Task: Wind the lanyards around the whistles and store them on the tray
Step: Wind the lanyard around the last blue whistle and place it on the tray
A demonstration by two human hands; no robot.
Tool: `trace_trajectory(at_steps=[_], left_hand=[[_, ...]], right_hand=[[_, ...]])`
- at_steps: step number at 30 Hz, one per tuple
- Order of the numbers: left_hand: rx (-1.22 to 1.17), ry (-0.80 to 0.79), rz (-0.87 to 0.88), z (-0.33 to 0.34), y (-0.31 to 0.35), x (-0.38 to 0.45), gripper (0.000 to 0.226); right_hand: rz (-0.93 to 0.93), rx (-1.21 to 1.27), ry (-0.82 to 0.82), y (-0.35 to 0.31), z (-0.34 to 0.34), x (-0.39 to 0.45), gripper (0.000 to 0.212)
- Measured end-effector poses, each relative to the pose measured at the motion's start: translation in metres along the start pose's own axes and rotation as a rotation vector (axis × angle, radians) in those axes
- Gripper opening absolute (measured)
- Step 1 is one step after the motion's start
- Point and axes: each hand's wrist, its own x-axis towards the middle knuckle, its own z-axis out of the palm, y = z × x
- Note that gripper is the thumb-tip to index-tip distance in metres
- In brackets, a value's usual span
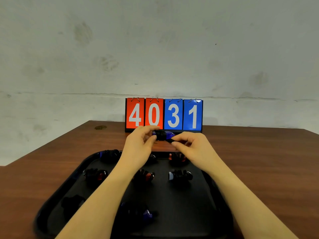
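Note:
A blue whistle with black lanyard coiled round its middle is held above the table beyond the black tray. My left hand pinches its left end. My right hand pinches the black lanyard's end just under the whistle. Several wound whistles lie on the tray: a blue one at the far left, red ones, a white one, a black one and a blue one near the front. My forearms hide part of the tray.
A flip scoreboard reading 4031 stands at the back of the brown wooden table, against a pale wall. A small round mark lies on the table's far left corner.

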Motion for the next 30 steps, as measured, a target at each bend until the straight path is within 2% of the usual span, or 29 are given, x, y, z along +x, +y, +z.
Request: trace_trajectory(at_steps=[3,7,12,18,24,30], left_hand=[[0.040,-0.017,0.065,0.000,0.000,-0.001,0.030],[0.065,-0.056,0.135,0.000,0.002,-0.002,0.029],[0.076,-0.092,0.191,0.000,0.003,-0.003,0.028],[0.022,-0.120,0.179,-0.002,0.003,-0.004,0.028],[-0.046,-0.137,0.112,0.000,0.004,-0.005,0.029],[-0.038,-0.132,0.075,-0.001,0.007,-0.006,0.027]], right_hand=[[-0.233,-0.348,0.116,0.004,0.004,0.000,0.019],[-0.390,-0.426,0.244,0.007,0.005,0.000,0.019],[-0.310,-0.290,0.196,0.008,0.005,0.000,0.018],[-0.210,-0.101,0.262,0.003,0.004,0.000,0.018],[-0.178,-0.049,0.262,0.000,0.001,-0.001,0.019],[-0.151,-0.050,0.154,-0.002,-0.001,-0.001,0.016]])
